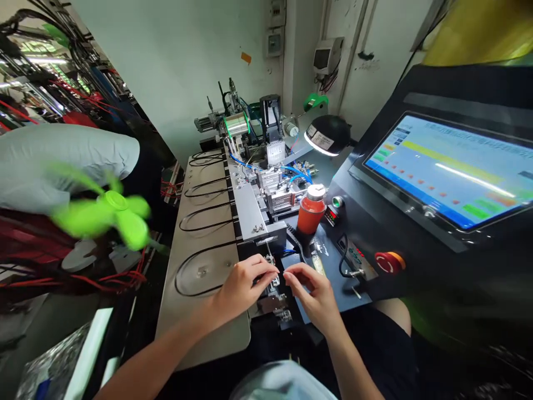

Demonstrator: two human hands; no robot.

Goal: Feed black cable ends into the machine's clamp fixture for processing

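My left hand [249,280] is pinched closed over the small metal fixture [275,280] at the front of the machine. Facing it from the right, my right hand [310,289] is also pinched, thumb against fingers, with a narrow gap between the two sets of fingertips. Whatever either pinch holds is too small to make out. Behind the hands stands the machine's metal plate [249,211], and black cable loops [195,255] lie on the beige board [216,333] left of it.
An orange bottle [311,211] stands behind my right hand. A lit lamp [328,135], a red stop button [389,262] and a touchscreen [449,166] are to the right. At left are a green fan [116,205] and a person's sleeve [95,150].
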